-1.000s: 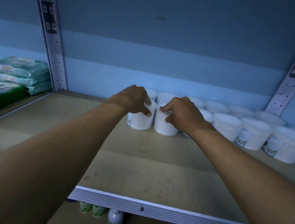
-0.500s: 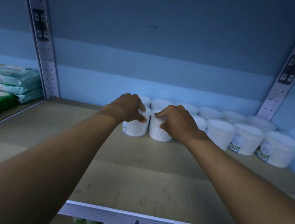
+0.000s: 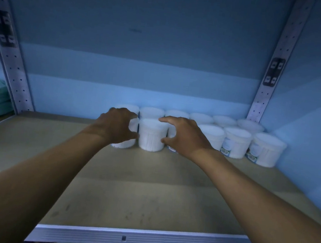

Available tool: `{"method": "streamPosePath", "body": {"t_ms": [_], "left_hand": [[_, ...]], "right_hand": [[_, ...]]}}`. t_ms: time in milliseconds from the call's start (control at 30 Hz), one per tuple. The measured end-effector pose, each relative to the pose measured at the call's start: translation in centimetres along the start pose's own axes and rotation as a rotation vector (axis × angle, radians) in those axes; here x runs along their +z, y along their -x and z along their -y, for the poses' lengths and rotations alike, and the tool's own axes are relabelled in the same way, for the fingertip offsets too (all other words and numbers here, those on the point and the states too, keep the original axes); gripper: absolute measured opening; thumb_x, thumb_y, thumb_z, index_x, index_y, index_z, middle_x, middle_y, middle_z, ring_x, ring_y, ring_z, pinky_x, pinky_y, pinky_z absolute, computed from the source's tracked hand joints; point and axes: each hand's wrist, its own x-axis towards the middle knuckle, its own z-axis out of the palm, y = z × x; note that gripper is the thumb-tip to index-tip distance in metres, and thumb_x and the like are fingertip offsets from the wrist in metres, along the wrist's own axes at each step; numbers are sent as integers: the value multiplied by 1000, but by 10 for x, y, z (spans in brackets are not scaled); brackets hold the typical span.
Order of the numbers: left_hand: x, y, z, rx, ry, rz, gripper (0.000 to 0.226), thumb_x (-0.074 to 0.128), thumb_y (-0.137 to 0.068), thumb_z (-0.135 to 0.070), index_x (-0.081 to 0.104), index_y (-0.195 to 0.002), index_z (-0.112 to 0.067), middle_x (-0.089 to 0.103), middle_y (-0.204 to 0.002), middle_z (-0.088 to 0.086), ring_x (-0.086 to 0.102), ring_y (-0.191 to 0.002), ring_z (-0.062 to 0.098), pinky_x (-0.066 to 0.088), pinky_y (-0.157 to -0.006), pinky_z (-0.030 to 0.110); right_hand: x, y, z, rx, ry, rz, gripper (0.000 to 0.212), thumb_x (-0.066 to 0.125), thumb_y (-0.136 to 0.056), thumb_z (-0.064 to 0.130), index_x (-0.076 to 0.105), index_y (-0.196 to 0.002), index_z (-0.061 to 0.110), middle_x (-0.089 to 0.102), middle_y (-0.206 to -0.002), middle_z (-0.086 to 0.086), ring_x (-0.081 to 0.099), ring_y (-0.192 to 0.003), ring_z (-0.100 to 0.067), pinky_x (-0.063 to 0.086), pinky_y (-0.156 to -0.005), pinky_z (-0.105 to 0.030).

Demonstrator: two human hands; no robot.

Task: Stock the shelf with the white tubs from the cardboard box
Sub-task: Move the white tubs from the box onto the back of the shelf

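Placement step: both hands (image 3: 115, 125) (image 3: 186, 136), fingers spread, flank the front-row tub (image 3: 152, 135) on the shelf (image 3: 149, 180); next move likely fetches another tub.

Both hands let go since 0.5 s ago. Left hand (image 3: 118, 125) and right hand (image 3: 184, 137) now sit spread, fingers apart, either side of the front round white plastic tub (image 3: 152, 135), w/ the left one partly over the next tub. Cam view shifts up too.

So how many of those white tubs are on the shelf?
12 that I can see: six in the back row against the wall, six in the front row, two of those partly hidden behind the hands. None appear stacked.
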Motion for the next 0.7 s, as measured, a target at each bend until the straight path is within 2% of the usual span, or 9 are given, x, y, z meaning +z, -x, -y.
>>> {"method": "streamPosePath", "body": {"t_ms": [33, 133, 267, 333, 500, 633, 700], "left_hand": [[-1, 1, -6, 24, 10, -1, 57, 67, -77, -53, 59, -129, -31, 56, -138, -1, 50, -126, 26, 45, -101, 43], [-5, 4, -26, 73, 30, 10, 67, 72, -82, -47, 49, -143, -27, 48, -147, -1, 42, -136, 22, 38, -109, 38], [-10, 4, -61, 152, 45, 37, 57, 71, -84, -43, 55, -136, -25, 54, -138, 0, 48, -127, 22, 41, -101, 34], [-9, 2, -78, 185, 51, 52, 55, 72, -82, -43, 57, -132, -27, 55, -136, -1, 49, -126, 21, 42, -99, 33], [-3, -1, -122, 232, 59, 78, 69, 71, -84, -43, 45, -145, -27, 43, -149, -1, 38, -138, 18, 33, -106, 30], [7, -6, -154, 292, 62, 91, 70, 72, -83, -45, 45, -146, -27, 43, -149, 0, 37, -138, 19, 34, -107, 31], [16, -11, -169, 310, 71, 112, 72, 72, -83, -45, 43, -147, -27, 40, -152, 0, 35, -140, 19, 33, -108, 31]], "right_hand": [[-5, 3, -5, 10, 17, -1, 62, 74, -82, 25, 55, -139, 35, 58, -140, 9, 49, -129, -15, 40, -98, -24], [-19, 13, -19, 61, 84, 24, 66, 73, -84, 26, 49, -143, 38, 56, -140, 4, 46, -130, -19, 40, -89, -25], [-42, 27, -39, 144, 140, 73, 71, 71, -87, 29, 38, -149, 38, 46, -146, -1, 41, -134, -22, 40, -99, -33], [-52, 34, -49, 163, 171, 75, 73, 73, -85, 30, 38, -149, 37, 45, -146, -2, 41, -134, -23, 39, -99, -31], [-81, 45, -75, 236, 231, 89, 73, 72, -85, 26, 38, -148, 36, 41, -146, 0, 42, -133, -22, 41, -98, -33], [-95, 53, -102, 275, 257, 102, 65, 75, -77, 31, 47, -136, 33, 48, -127, 0, 51, -123, -26, 42, -83, -30], [-102, 59, -115, 315, 292, 120, 72, 75, -80, 33, 42, -144, 31, 44, -138, -1, 48, -126, -26, 45, -93, -34]]}}
